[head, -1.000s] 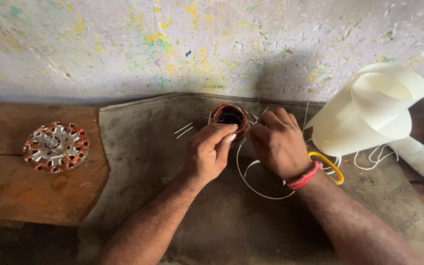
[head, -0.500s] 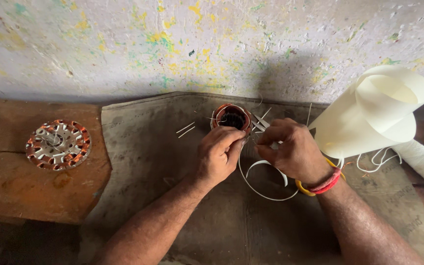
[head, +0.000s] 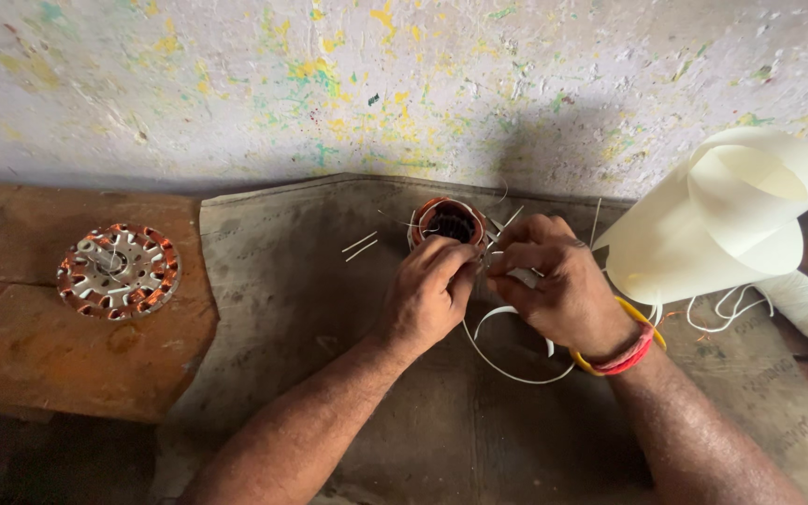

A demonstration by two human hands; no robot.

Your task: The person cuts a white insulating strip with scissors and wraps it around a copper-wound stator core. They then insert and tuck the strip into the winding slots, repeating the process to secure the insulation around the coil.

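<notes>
A round copper-wound stator (head: pixel 448 221) stands on a dark mat (head: pixel 310 318) near the wall. My left hand (head: pixel 427 292) rests against its near side, fingers pinched by the windings. My right hand (head: pixel 558 285), with red and yellow bands at the wrist, is closed on a thin white strip (head: pixel 507 367) that loops down onto the mat. Both hands meet just in front of the stator, hiding its lower edge.
A second flat wound stator (head: pixel 119 270) lies on a brown wooden board (head: pixel 67 355) at left. Two short white slips (head: pixel 360 246) lie on the mat. A big roll of cream sheet (head: pixel 731 220) stands at right, with white cord (head: pixel 736 304) beside it. A paint-speckled wall (head: pixel 376 84) runs behind.
My right hand has shifted slightly left, closer to the stator and my left hand. The white strip's loop has changed shape under my hands.
</notes>
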